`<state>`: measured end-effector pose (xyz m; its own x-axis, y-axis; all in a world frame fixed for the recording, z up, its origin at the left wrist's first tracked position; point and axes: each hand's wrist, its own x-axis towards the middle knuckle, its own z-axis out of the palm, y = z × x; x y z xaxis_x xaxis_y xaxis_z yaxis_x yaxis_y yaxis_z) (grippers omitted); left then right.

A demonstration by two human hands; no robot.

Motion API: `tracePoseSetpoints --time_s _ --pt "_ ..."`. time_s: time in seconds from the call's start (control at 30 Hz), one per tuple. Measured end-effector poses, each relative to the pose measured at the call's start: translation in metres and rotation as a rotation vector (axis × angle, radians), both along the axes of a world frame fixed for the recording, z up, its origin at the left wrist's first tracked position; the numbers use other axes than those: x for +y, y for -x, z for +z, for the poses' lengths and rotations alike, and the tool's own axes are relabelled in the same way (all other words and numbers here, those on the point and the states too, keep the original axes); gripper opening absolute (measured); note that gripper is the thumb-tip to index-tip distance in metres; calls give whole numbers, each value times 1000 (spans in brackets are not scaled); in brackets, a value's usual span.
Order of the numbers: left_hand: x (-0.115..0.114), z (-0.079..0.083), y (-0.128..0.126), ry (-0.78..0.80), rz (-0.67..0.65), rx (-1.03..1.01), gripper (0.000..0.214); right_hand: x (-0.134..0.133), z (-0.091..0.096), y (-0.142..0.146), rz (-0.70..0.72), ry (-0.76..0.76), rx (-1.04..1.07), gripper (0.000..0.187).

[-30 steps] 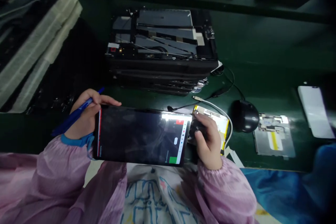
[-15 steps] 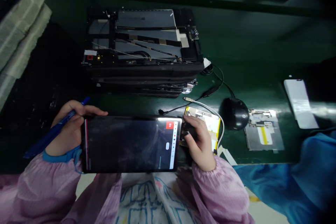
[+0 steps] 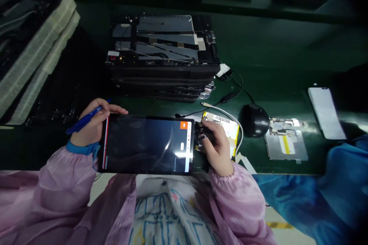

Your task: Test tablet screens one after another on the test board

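A tablet [image 3: 143,145] with a lit, mostly dark screen lies in front of my body. My left hand [image 3: 89,132] grips its left edge, with a blue pen [image 3: 83,121] held between the fingers. At the tablet's right edge, my right hand [image 3: 220,147] is closed in a pinch on a small dark part [image 3: 199,134], whose detail is hard to make out. Partly under that hand sits a flat silver battery-like piece with yellow edges [image 3: 234,132]. Close by, a white cable [image 3: 222,111] curves around it.
Behind the tablet rises a stack of opened device bodies [image 3: 163,72]. More devices with padded edges [image 3: 43,61] stand at left. To the right are a black round device [image 3: 255,120], a metal plate with parts [image 3: 286,141] and a white phone-shaped piece [image 3: 326,113]. A blue sleeve [image 3: 345,183] shows nearby.
The view has shifted, so more of the left-hand stack shows. Relative to the bench, the tablet and both hands hold nearly the same place; the pen now points slightly differently.
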<state>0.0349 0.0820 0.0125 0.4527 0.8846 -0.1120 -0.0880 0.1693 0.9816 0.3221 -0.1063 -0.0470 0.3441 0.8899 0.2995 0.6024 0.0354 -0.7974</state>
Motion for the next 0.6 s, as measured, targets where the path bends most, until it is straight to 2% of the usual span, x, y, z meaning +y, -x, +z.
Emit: tracePoseSetpoints --time_s 0.2,0.6 --pt "2 -4 1 -8 -22 -12 18 0 0 0 -13 -11 11 31" --pt "0 -8 -2 -27 25 -8 17 -1 1 1 -8 -14 16 29"
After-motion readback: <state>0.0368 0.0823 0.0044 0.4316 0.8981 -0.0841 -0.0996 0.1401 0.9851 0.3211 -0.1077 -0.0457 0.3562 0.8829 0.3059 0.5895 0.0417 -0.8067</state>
